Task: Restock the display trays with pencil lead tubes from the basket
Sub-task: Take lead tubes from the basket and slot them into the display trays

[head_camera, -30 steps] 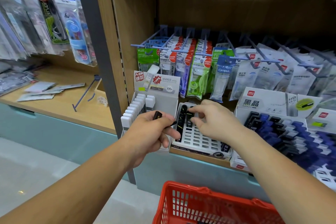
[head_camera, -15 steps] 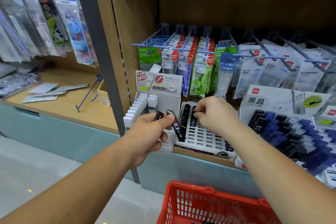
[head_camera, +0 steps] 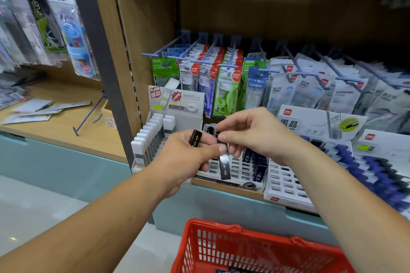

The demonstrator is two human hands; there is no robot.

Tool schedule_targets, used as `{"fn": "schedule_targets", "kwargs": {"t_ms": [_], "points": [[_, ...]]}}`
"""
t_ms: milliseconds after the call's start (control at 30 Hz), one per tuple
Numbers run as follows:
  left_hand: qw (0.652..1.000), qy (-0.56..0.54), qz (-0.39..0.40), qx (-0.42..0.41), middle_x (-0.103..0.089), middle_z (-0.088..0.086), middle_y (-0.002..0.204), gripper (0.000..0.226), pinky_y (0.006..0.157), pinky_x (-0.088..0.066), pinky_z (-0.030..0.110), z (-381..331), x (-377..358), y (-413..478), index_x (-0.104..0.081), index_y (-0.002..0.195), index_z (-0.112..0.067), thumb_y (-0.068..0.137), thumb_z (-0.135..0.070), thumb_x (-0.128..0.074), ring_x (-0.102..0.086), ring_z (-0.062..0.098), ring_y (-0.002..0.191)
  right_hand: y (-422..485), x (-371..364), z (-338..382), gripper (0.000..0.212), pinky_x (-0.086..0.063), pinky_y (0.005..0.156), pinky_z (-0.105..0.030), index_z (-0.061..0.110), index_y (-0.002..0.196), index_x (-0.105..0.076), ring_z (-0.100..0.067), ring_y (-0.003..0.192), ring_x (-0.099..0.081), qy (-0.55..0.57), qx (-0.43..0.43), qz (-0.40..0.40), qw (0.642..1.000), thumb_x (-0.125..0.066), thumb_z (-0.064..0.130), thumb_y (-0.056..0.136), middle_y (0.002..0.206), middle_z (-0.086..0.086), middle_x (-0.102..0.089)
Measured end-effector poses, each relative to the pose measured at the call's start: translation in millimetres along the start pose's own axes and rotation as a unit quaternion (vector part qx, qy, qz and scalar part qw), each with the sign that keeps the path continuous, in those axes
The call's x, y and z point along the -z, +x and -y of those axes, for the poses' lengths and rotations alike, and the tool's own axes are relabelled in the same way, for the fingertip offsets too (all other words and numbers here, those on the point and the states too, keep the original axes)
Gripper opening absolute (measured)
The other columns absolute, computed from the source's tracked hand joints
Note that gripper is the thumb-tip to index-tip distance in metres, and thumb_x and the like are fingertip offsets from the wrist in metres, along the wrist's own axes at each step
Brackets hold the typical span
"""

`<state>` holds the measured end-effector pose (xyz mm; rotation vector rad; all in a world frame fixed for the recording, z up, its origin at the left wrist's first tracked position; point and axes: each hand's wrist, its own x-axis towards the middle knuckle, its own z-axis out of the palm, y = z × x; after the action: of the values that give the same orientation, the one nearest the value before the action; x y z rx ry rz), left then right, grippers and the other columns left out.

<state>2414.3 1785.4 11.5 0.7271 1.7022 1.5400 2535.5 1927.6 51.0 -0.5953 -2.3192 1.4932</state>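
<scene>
Fingers (head_camera: 211,149) of left hand (head_camera: 184,162): clenched round two slim black plastic pencil lead tubes, one upstanding tube (head_camera: 195,138) poking above the knuckles, one hanging tube (head_camera: 224,167) dangling below the thumb.

Fingertips (head_camera: 223,137) of right hand (head_camera: 255,133): pinched together at the top of the hanging tube, apparently grasping it; exact contact partly hidden.

Location of stock: both tubes held in the air just above the near-left part of the white plastic grid tray (head_camera: 235,169). A few dark tubes slotted at that tray's far and right side. Red plastic mesh basket (head_camera: 244,248) near and below, contents barely visible.

Neighbours: carton of white-capped clear tubes (head_camera: 150,139) to the left; tray of blue and black tubes (head_camera: 366,162) to the right.

Hazards, as judged:
- Slip during handover, if the left thumb lets go before the right pinch is firm; likely fall onto the grid or past the shelf edge.
- Loss of the upstanding tube, should the left fingers loosen for the transfer.
- Misfiling into a neighbouring display, given the similar tubes close by.
- Jammed or tilted insertion, from a skewed approach to a narrow slot.
- Slotted tubes knocked by the right wrist in passing.
</scene>
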Motion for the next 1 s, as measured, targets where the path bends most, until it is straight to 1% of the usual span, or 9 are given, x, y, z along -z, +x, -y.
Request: {"fn": "schedule_targets", "kwargs": {"t_ms": [167, 333, 467, 567, 633, 733, 867, 933, 1000], "points": [[0.999, -0.004, -0.037, 0.034, -0.077, 0.014, 0.084, 0.021, 0.04, -0.032, 0.019, -1.2, -0.6, -0.1, -0.073, 0.098, -0.007, 0.093, -0.028, -0.076, -0.044, 0.012, 0.046, 4.0, 4.5, -6.0, 0.01, -0.064, 0.065, -0.036, -0.002, 0.098, -0.073, -0.024, 0.061, -0.071, 0.018, -0.016, -0.053, 0.998, -0.075, -0.001, 0.089, 0.07, -0.021, -0.072], [0.992, -0.013, -0.075, 0.098, -0.074, 0.023, 0.081, 0.04, 0.042, -0.028, 0.02, 4.9, 14.7, 1.9, -0.065, 0.087, -0.005, 0.104, -0.036, -0.045, -0.045, 0.018, 0.043, 19.5, -2.4, -25.6, 0.009, -0.064, 0.076, -0.044, 0.015, 0.088, -0.074, -0.021, 0.068, -0.076, -0.1, 0.0, -0.123, 0.987, -0.078, 0.007, 0.088, 0.074, -0.007, -0.075], [0.994, 0.026, -0.005, 0.106, -0.073, 0.024, 0.084, 0.05, 0.045, -0.049, 0.029, 9.2, 17.5, -3.8, -0.06, 0.103, -0.004, 0.11, -0.046, -0.035, -0.063, 0.03, 0.054, 24.6, -8.9, -38.0, 0.013, -0.061, 0.081, -0.033, 0.027, 0.086, -0.074, -0.011, 0.074, -0.072, -0.193, 0.008, -0.127, 0.973, -0.078, 0.015, 0.089, 0.078, 0.007, -0.072], [0.99, 0.069, 0.038, 0.114, -0.074, 0.021, 0.087, 0.049, 0.051, -0.056, 0.034, 12.4, 20.7, -7.5, -0.058, 0.115, -0.012, 0.108, -0.055, -0.036, -0.066, 0.032, 0.059, 25.4, -14.7, -43.2, 0.011, -0.055, 0.085, -0.028, 0.026, 0.094, -0.077, -0.008, 0.082, -0.068, -0.23, 0.014, -0.109, 0.967, -0.075, 0.016, 0.092, 0.081, 0.015, -0.067], [0.991, 0.063, 0.047, 0.11, -0.071, 0.018, 0.086, 0.041, 0.053, -0.057, 0.034, 14.0, 22.9, -6.1, -0.06, 0.119, -0.012, 0.108, -0.048, -0.044, -0.066, 0.03, 0.059, 27.4, -16.5, -45.5, 0.012, -0.053, 0.085, -0.024, 0.023, 0.099, -0.079, -0.006, 0.084, -0.067, -0.24, 0.028, -0.107, 0.965, -0.076, 0.015, 0.091, 0.083, 0.016, -0.066], [0.99, 0.037, 0.065, 0.118, -0.068, 0.012, 0.086, 0.021, 0.053, -0.055, 0.032, 15.7, 26.5, -2.6, -0.062, 0.123, -0.006, 0.106, -0.016, -0.056, -0.063, 0.026, 0.06, 29.5, -18.3, -48.3, 0.015, -0.044, 0.077, -0.013, 0.024, 0.1, -0.08, 0.005, 0.081, -0.061, -0.233, 0.042, -0.09, 0.967, -0.076, 0.012, 0.091, 0.086, 0.021, -0.064], [0.989, 0.054, 0.101, 0.091, -0.068, 0.005, 0.075, 0.024, 0.055, -0.053, 0.027, 18.0, 33.0, -6.0, -0.063, 0.121, -0.004, 0.098, 0.005, -0.06, -0.064, 0.022, 0.065, 31.0, -24.1, -50.7, 0.017, -0.046, 0.075, -0.009, 0.026, 0.102, -0.078, 0.007, 0.077, -0.059, -0.23, 0.026, -0.119, 0.966, -0.076, 0.014, 0.091, 0.084, 0.023, -0.063], [0.989, 0.08, 0.099, 0.074, -0.068, 0.007, 0.074, 0.028, 0.054, -0.052, 0.025, 17.6, 36.7, -8.5, -0.062, 0.119, -0.006, 0.094, 0.004, -0.069, -0.066, 0.019, 0.064, 32.4, -26.0, -49.9, 0.016, -0.049, 0.074, -0.013, 0.029, 0.095, -0.074, 0.003, 0.077, -0.061, -0.225, 0.02, -0.14, 0.964, -0.078, 0.015, 0.089, 0.083, 0.019, -0.066], [0.991, 0.081, 0.074, 0.075, -0.069, 0.016, 0.082, 0.033, 0.054, -0.052, 0.025, 17.5, 39.8, -8.2, -0.059, 0.117, -0.005, 0.09, 0.003, -0.075, -0.068, 0.02, 0.065, 33.7, -27.1, -49.9, 0.014, -0.055, 0.081, -0.028, 0.034, 0.089, -0.072, -0.005, 0.08, -0.064, -0.259, 0.005, -0.137, 0.956, -0.08, 0.023, 0.088, 0.084, 0.016, -0.067]]}}
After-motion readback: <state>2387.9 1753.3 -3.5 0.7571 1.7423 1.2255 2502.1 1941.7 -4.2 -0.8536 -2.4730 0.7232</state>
